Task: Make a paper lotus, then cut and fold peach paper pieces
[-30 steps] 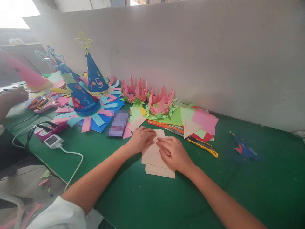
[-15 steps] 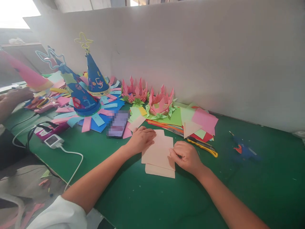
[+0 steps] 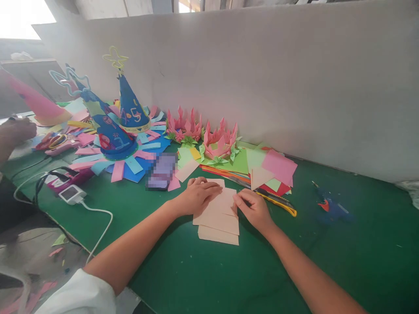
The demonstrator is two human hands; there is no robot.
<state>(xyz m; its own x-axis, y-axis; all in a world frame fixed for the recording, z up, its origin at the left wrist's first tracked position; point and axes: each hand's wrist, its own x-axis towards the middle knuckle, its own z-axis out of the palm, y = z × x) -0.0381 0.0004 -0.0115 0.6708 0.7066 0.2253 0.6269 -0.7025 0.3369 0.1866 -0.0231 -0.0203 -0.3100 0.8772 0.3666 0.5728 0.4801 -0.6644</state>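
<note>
Right hand [image 3: 253,208] slid back off the peach paper [image 3: 218,216] to its right edge, fingers now pinching it, while left hand [image 3: 198,195] stays flat, fingers together, pinning the sheet to the worktop [image 3: 327,261].

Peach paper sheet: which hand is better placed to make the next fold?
Probably the right hand: its fingertips pinch the peach paper sheet at its right edge, while the left hand lies flat on top, pinning it down.

Matt peach paper sheets [image 3: 218,218] lie on the surface [image 3: 360,253], which looks like dull green felt; beyond the grips, a glossy yellow plastic cutter [image 3: 281,204].
</note>
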